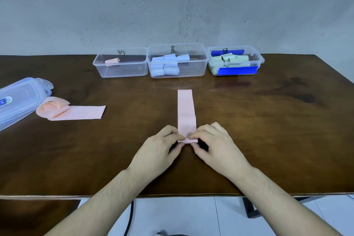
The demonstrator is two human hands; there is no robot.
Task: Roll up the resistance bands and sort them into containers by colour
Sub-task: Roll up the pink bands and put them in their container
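A pink resistance band (186,110) marked 15 LB lies flat on the brown table (268,130), running away from me. Its near end is curled into a small roll. My left hand (162,149) and my right hand (214,145) pinch that rolled end from either side with thumb and fingertips. At the back stand three clear containers: the left one (120,72) holds one pink roll, the middle one (197,67) holds several pale blue rolls, the right one (259,61) holds several green rolls. More pink bands (70,112) lie at the left, partly curled.
Stacked clear lids (17,101) with blue trim sit at the table's left edge beside the loose pink bands. A grey wall rises just behind the containers. The table's front edge runs under my forearms, with a black cable and white floor below.
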